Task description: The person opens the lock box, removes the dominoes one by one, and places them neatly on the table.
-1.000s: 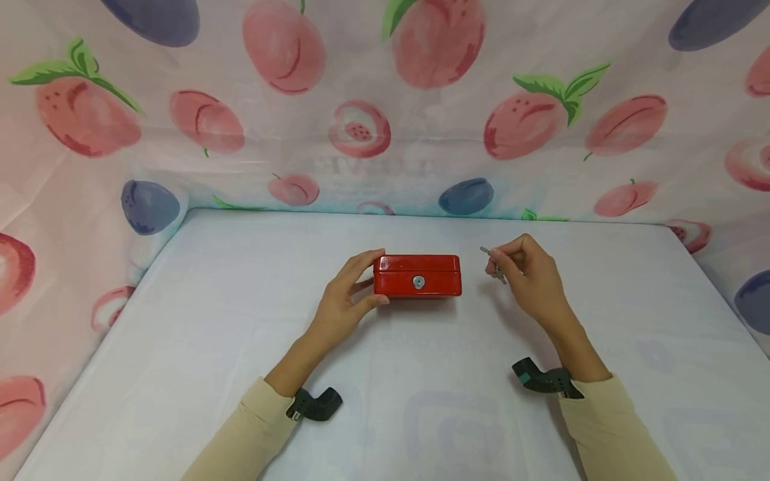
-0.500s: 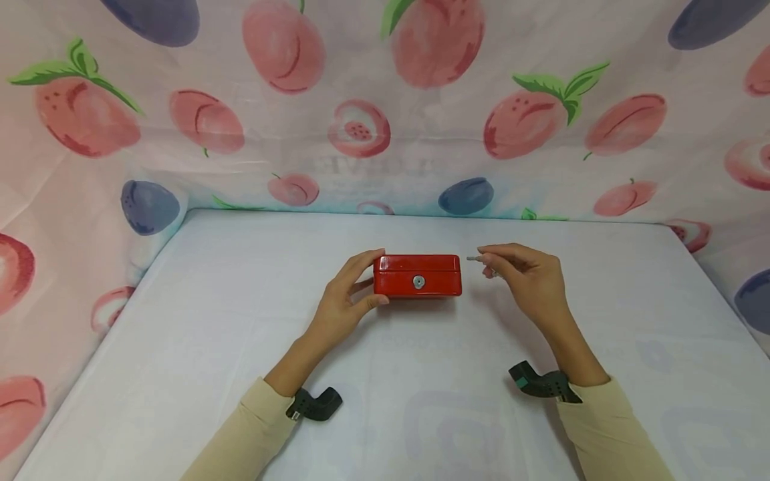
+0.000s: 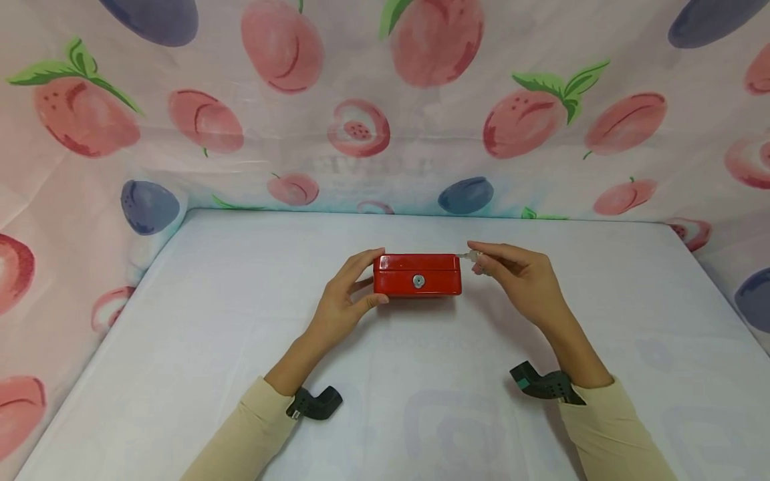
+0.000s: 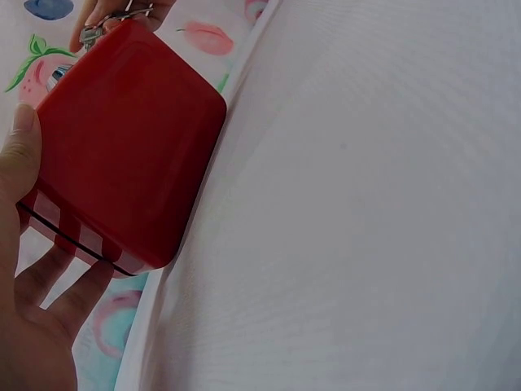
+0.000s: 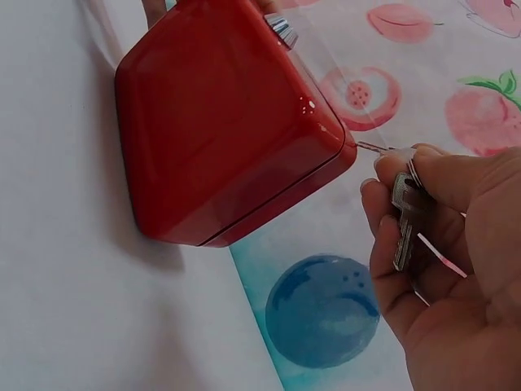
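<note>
A small red metal box (image 3: 397, 284) with a round silver lock (image 3: 418, 281) on its front is in the middle of the head view, lid closed. At its left end my left hand (image 3: 337, 307) grips it, thumb on the front edge and fingers round the back. My right hand (image 3: 526, 284) pinches a key (image 3: 466, 256) between thumb and forefinger at the box's right end. In the right wrist view the key's tip (image 5: 368, 147) is at the box's corner, beside the lid seam; contact is unclear. A second key (image 5: 404, 220) dangles from the ring (image 5: 414, 173) under the fingers.
A white cloth (image 3: 385, 401) covers the table. Behind and to the left hangs a curtain (image 3: 421, 120) printed with peaches and plums. Black wrist cameras (image 3: 317, 404) stick out from both sleeves.
My right hand has moved left with the keys, bringing the pinched key from apart to the box's right end, its tip now pointing left. My left hand and the box stay put.
</note>
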`<control>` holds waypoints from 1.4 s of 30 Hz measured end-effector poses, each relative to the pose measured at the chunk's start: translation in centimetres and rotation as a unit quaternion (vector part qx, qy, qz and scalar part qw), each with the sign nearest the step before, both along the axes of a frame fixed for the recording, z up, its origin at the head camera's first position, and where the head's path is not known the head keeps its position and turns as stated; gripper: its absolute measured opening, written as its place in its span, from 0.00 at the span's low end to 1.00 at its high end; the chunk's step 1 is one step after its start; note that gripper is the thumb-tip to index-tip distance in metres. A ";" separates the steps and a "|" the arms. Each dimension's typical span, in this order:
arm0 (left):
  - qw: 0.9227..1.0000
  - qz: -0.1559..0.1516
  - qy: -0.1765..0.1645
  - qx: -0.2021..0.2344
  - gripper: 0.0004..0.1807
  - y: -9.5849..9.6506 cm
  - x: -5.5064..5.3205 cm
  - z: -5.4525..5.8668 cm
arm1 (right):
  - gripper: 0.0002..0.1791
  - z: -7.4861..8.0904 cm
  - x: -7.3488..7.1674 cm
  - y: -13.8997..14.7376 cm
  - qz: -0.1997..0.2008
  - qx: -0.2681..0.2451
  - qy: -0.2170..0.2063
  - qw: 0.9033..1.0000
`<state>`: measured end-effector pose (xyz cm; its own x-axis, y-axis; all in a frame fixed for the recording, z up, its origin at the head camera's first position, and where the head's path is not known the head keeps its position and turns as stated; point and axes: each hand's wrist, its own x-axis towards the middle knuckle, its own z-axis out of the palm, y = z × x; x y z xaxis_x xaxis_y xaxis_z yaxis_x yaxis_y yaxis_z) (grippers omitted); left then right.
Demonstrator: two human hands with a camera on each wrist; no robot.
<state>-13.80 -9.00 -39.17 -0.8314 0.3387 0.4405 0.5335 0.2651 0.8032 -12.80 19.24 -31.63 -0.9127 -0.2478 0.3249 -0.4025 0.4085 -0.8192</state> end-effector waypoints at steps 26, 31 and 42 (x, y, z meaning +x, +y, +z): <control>1.000 0.000 -0.006 0.000 0.39 0.0 0.1 0.1 | 0.13 0.7 0.9 -1.0 0.051 -0.085 -0.036 0.994; 1.000 -0.001 -0.006 0.002 0.39 0.0 0.1 0.1 | 0.13 0.8 1.2 -1.4 0.038 -0.075 -0.046 0.995; 1.000 0.000 -0.008 0.003 0.40 0.0 0.1 0.1 | 0.12 1.1 1.4 -2.0 0.046 -0.085 -0.059 0.994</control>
